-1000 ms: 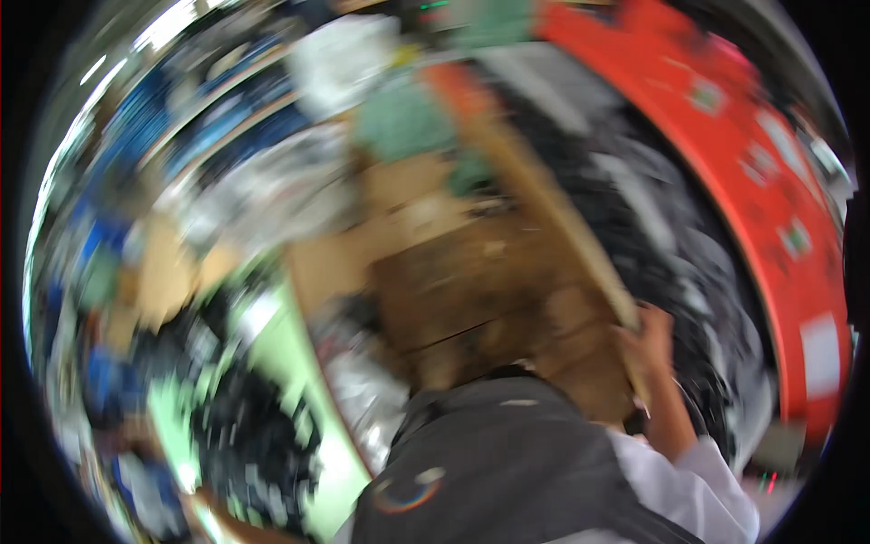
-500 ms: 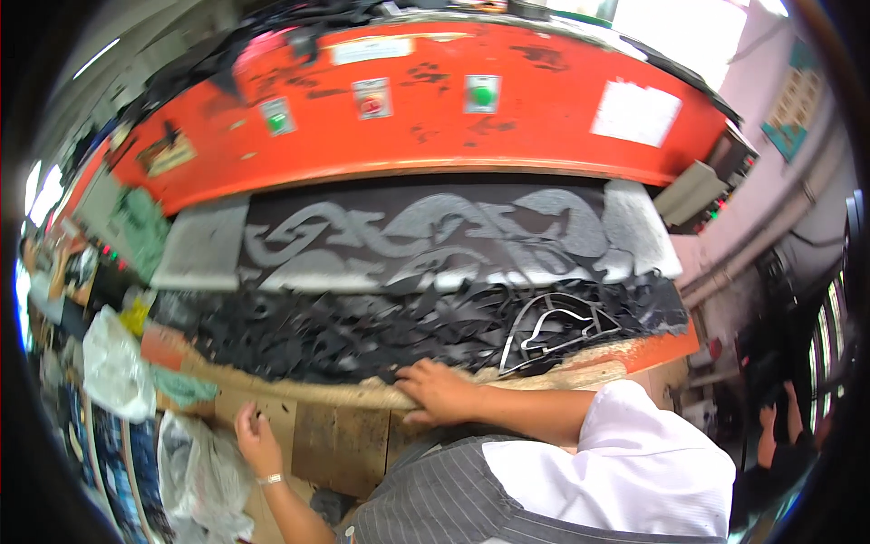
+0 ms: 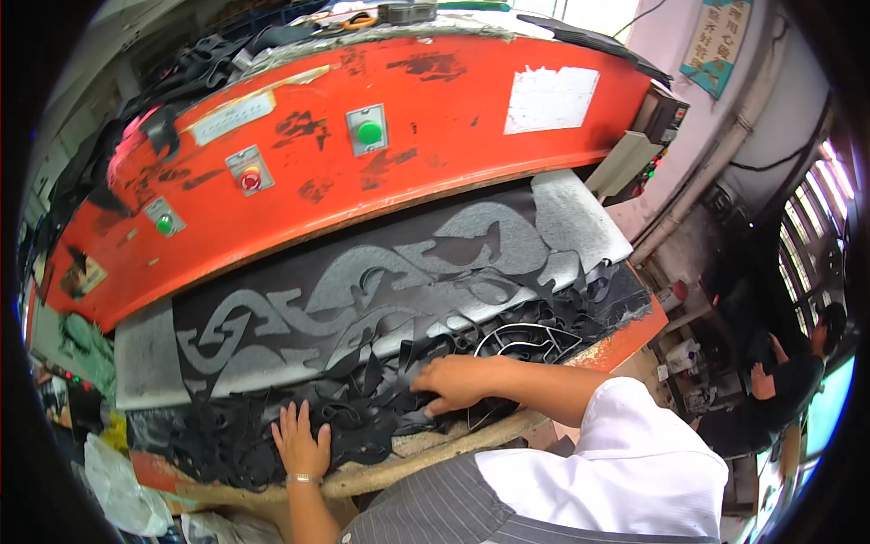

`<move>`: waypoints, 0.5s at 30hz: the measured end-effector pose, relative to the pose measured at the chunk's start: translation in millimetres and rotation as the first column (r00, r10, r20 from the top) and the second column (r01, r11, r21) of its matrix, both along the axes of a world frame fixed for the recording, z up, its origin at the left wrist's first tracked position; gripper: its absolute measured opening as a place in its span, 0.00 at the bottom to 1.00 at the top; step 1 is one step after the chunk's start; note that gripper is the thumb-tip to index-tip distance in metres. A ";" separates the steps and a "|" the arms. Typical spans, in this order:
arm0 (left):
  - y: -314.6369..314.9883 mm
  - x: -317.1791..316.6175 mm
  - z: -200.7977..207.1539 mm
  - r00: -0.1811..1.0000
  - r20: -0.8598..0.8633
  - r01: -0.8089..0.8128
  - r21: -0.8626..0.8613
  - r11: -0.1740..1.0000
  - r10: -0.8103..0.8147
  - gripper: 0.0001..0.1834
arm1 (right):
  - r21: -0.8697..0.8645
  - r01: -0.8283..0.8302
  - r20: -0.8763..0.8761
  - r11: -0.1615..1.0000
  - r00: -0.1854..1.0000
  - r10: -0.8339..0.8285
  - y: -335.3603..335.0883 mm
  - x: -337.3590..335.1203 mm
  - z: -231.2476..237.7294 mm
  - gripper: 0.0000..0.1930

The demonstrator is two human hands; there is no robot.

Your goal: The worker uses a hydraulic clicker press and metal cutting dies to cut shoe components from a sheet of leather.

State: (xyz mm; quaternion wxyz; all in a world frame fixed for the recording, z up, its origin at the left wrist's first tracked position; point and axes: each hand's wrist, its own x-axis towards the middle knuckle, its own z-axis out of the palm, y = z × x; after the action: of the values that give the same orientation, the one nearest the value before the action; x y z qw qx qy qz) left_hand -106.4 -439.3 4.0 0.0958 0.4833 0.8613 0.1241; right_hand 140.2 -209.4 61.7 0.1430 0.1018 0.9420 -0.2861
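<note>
A tangle of black leather-like scrap strips (image 3: 227, 444) lies along the front of a large red machine (image 3: 299, 145). My left hand (image 3: 302, 442) rests on these strips, palm down, its fingers spread and open. To the right, my right hand (image 3: 460, 381) reaches into the same pile. Its fingers are bent among the strips, with the thumb apart, and nothing is plainly held. Beyond the scraps, a black sheet (image 3: 290, 263) with curved cut-outs lies on a pale grey bed (image 3: 580, 218). Right of my right hand, a thin white curved frame (image 3: 535, 328) sits on the pile.
A worn wooden edge (image 3: 426, 467) runs along the near side of the pile. Green and red buttons (image 3: 250, 178) dot the machine's front. White plastic bags (image 3: 122, 490) stand at the lower left. At the far right is another person (image 3: 784, 390) in dark clothes.
My view has turned and come closer to the machine. My left hand has risen from below the edge onto the scraps. My right hand has moved from the wooden edge into the pile.
</note>
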 end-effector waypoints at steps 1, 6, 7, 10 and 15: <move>0.9 -4.5 -0.4 1.000 -0.008 0.012 0.017 1.000 -0.012 0.34 | -0.042 -0.047 0.093 0.998 0.994 0.051 8.7 -10.8 5.0 0.29; -10.9 0.7 -15.9 0.997 -0.012 0.082 -0.001 0.997 -0.082 0.37 | -0.068 -0.061 0.026 0.996 0.998 0.063 38.5 -39.6 51.8 0.31; -13.3 -0.1 -17.1 0.995 -0.026 0.094 0.035 0.995 -0.093 0.37 | -0.014 -0.054 -0.111 0.998 0.992 0.052 48.4 -49.4 68.9 0.29; -19.9 -0.4 -2.0 0.993 -0.008 0.119 -0.125 0.985 -0.121 0.39 | 0.175 0.066 -0.440 0.982 0.898 0.018 76.8 -87.3 146.4 0.25; -20.8 -10.8 -3.3 0.992 0.014 0.125 -0.035 0.992 -0.125 0.37 | 0.220 0.425 -0.751 0.878 0.649 -0.126 116.3 -176.8 239.7 0.19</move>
State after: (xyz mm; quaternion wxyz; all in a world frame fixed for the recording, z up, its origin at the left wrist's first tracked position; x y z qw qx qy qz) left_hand -117.2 -460.1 0.7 0.1168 0.5337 0.8309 0.1054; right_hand -36.6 -93.1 301.4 -0.3038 0.1525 0.9307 -0.1349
